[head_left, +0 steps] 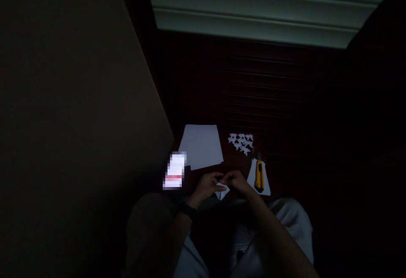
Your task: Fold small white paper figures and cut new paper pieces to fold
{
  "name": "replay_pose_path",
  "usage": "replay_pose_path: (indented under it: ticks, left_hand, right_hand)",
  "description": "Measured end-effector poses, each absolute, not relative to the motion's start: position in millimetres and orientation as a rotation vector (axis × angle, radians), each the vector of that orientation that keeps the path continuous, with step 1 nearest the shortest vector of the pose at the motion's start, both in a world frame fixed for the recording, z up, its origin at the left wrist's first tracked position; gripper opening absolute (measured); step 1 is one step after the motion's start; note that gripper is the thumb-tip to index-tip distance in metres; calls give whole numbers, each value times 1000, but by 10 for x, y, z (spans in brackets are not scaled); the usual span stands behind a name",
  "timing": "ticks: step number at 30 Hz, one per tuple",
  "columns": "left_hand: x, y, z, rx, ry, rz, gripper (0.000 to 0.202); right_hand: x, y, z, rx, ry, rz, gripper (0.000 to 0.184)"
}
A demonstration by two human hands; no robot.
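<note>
both hands' grip on folded paper piece (221,191), left hand (207,186), right hand (236,181)

The small folded piece (221,192) pinched between the left hand (207,186) and right hand (236,181) looks like thin matt white paper. The sheets (202,146) toward the table's far edge and the folded shapes (241,141) are the same matt paper. The knife (259,175) has a smooth, slightly glossy yellow plastic body. The table (285,142) looks like dark wood.
</note>
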State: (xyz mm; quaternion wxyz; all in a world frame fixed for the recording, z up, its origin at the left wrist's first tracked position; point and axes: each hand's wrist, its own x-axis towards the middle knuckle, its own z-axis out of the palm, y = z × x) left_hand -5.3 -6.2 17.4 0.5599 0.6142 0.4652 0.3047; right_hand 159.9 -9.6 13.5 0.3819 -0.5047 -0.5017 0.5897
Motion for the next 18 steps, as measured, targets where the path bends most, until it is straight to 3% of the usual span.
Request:
replay_pose_path:
  ticks: [13,18]
  left_hand:
    - [-57,-65,142,1427,1055,709,68]
    - [-48,-61,136,1458,1063,723,60]
  right_hand:
    - [1591,-78,152,-1320,-1304,1513,16]
    - [1570,-77,60,-1411,-1286,1399,13]
